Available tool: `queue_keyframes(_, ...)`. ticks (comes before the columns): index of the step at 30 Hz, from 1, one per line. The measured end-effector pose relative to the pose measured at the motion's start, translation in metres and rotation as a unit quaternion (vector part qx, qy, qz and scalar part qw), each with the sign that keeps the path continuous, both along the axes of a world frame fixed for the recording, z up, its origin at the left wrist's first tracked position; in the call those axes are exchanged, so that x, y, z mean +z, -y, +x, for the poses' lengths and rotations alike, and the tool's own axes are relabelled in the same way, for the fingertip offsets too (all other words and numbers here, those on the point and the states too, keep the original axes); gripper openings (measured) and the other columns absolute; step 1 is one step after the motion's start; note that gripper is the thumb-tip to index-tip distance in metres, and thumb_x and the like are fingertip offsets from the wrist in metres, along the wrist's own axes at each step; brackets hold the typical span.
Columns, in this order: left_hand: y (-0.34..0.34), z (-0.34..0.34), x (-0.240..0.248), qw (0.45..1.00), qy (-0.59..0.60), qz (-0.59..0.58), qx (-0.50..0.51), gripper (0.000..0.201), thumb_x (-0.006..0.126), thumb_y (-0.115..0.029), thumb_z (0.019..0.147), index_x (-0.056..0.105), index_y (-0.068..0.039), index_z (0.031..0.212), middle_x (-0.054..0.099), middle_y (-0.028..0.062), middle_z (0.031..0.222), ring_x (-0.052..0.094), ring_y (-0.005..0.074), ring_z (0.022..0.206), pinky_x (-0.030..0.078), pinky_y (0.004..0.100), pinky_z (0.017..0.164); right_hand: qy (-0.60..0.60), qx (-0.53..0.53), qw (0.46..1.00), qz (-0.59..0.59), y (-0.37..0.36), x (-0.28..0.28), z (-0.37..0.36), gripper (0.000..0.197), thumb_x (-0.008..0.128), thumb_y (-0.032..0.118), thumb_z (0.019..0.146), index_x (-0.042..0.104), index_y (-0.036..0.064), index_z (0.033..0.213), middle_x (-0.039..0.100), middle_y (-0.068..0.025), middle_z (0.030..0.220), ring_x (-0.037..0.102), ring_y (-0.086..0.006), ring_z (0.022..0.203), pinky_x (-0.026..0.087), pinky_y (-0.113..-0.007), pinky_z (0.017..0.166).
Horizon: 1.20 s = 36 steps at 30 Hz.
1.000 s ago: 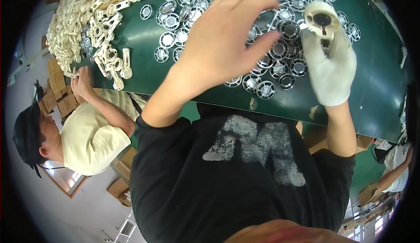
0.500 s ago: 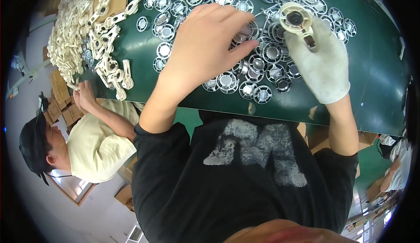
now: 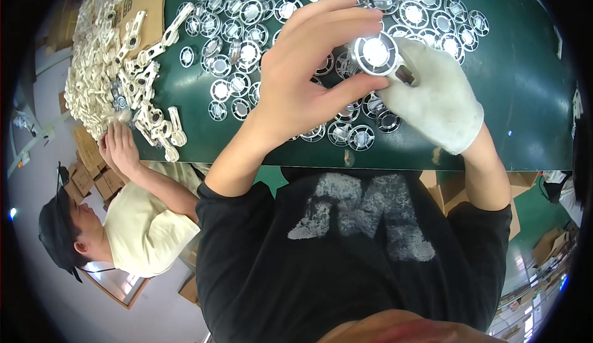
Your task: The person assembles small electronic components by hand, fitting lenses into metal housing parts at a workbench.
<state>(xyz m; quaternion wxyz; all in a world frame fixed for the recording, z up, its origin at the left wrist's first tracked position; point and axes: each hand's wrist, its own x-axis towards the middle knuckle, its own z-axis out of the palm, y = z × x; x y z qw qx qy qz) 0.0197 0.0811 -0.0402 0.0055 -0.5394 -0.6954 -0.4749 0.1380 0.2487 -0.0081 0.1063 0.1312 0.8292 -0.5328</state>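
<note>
My bare left hand curls its thumb and fingers around the rim of a shiny chrome spoked disc. The disc lies over the round head of an off-white plastic part with a short arm, a dark slot showing in that arm. My right hand, in a white glove, grips this part from the right; its fingertips are hidden beneath. Whether the disc is seated in the head or just resting against it, I cannot tell. Many similar chrome discs are spread on the table around and behind my hands.
A large heap of off-white plastic parts covers the left side of the green table, beside a cardboard sheet. At the left a co-worker in a cap has a hand at the heap's near edge.
My left hand has brought a chrome disc onto the plastic part's head. The right hand has shifted left and nearer, so both hands now meet. The co-worker's hand has moved slightly.
</note>
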Motion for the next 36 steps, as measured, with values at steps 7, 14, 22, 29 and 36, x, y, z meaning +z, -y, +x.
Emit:
queue_keyframes(7, 0.006, 0.006, -0.007, 0.989, 0.141, -0.02, -0.034, 0.056, 0.088, -0.001, 0.071, 0.063, 0.001, 0.121, 0.069, 0.0188, 0.123, 0.063, 0.0293, 0.122, 0.049, 0.0406, 0.104, 0.006, -0.001, 0.998, 0.066, 0.001, 0.004, 0.001, 0.028, 0.064, 0.018, 0.084, 0.069, 0.0092, 0.11, 0.068, -0.0158, 0.082, 0.067, -0.0363, 0.078, 0.053, -0.041, 0.072)
queue_keyframes(14, 0.008, 0.004, -0.013, 0.976, 0.206, 0.026, -0.067, 0.052, 0.086, -0.003, 0.073, 0.064, 0.0, 0.12, 0.069, 0.0169, 0.124, 0.067, 0.0258, 0.114, 0.052, 0.0338, 0.089, -0.013, 0.013, 0.989, -0.148, -0.01, 0.004, 0.001, 0.023, 0.063, 0.02, 0.088, 0.064, 0.0004, 0.101, 0.056, -0.0039, 0.07, 0.054, -0.0154, 0.063, 0.045, -0.033, 0.06)
queue_keyframes(22, -0.002, 0.005, -0.006, 0.974, 0.182, 0.086, -0.108, 0.051, 0.086, -0.011, 0.076, 0.067, -0.001, 0.122, 0.071, 0.0142, 0.122, 0.069, 0.0285, 0.113, 0.054, 0.0403, 0.096, 0.0, -0.009, 0.989, -0.147, 0.002, -0.003, -0.001, 0.038, 0.062, 0.041, 0.093, 0.07, 0.0035, 0.089, 0.062, -0.0098, 0.066, 0.059, -0.0206, 0.062, 0.047, -0.035, 0.061)
queue_keyframes(29, 0.005, 0.007, 0.001, 0.934, 0.334, 0.025, -0.123, 0.032, 0.069, -0.01, 0.092, 0.067, 0.007, 0.119, 0.07, 0.0212, 0.119, 0.068, 0.028, 0.111, 0.053, 0.0368, 0.096, -0.175, -0.003, 0.982, 0.075, 0.011, -0.019, 0.009, 0.026, 0.07, 0.033, 0.091, 0.07, 0.0082, 0.097, 0.068, -0.0117, 0.072, 0.07, -0.0321, 0.071, 0.054, -0.042, 0.062)
queue_keyframes(36, 0.004, -0.057, 0.027, 0.9, 0.399, -0.178, -0.006, 0.026, 0.073, -0.016, 0.088, 0.075, -0.009, 0.113, 0.069, 0.0091, 0.119, 0.066, 0.0215, 0.104, 0.052, 0.0327, 0.087, -0.062, -0.052, 0.99, 0.116, 0.017, -0.007, 0.009, 0.064, 0.071, 0.033, 0.085, 0.052, 0.0071, 0.141, 0.07, -0.0135, 0.096, 0.07, -0.0228, 0.082, 0.055, -0.035, 0.079)
